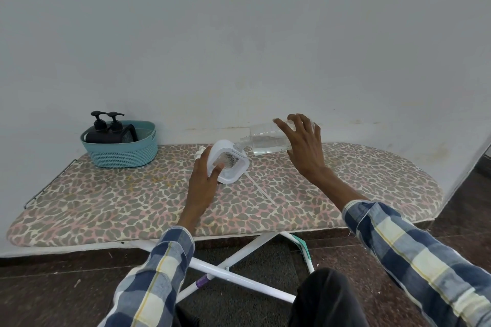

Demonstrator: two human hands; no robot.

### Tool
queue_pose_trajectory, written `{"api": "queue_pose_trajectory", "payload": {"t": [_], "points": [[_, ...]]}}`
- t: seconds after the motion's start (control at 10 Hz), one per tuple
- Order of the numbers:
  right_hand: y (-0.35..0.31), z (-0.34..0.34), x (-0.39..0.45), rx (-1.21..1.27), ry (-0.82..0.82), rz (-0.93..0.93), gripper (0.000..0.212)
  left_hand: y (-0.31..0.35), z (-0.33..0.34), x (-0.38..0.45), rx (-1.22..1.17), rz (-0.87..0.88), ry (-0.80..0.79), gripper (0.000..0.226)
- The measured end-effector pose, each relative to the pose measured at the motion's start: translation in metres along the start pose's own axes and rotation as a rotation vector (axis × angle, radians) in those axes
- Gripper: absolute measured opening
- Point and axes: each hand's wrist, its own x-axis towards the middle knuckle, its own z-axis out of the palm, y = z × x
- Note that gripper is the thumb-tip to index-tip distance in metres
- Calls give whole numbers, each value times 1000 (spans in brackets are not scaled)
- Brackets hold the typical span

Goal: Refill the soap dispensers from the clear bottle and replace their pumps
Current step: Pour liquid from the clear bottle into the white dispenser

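Note:
My left hand grips a white square soap dispenser, tilted on the ironing board with its clear window facing me. My right hand holds the clear bottle nearly on its side, fingers wrapped over its base end. The bottle's neck points left and meets the dispenser's top opening. Clear liquid lies in the bottle's lower half. A white pump head peeks out behind my left hand, and a thin white tube lies on the board to the right of the dispenser.
A teal basket at the board's back left holds two black pump dispensers. The leopard-print ironing board stands against a white wall on crossed white legs, over a dark floor.

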Motion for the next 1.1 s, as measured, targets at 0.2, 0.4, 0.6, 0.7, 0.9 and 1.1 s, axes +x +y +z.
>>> {"api": "queue_pose_trajectory", "payload": {"t": [0.2,0.4,0.6,0.7,0.9,1.1], "points": [[0,0,2,-13,-7,-1,103,1,0,0,-26,-16,-2,60],[1,0,2,-7,-7,-3,103,2,-1,0,-1,5,-3,60],[1,0,1,-4,1,-4,103,2,-1,-1,-9,-11,-3,61],[1,0,2,-8,1,-7,103,2,-1,0,2,-8,-1,61],[2,0,3,-9,-3,-16,102,2,-1,-1,-6,-8,-4,61],[1,0,3,-6,4,-16,102,2,-1,0,7,-5,0,62]]}}
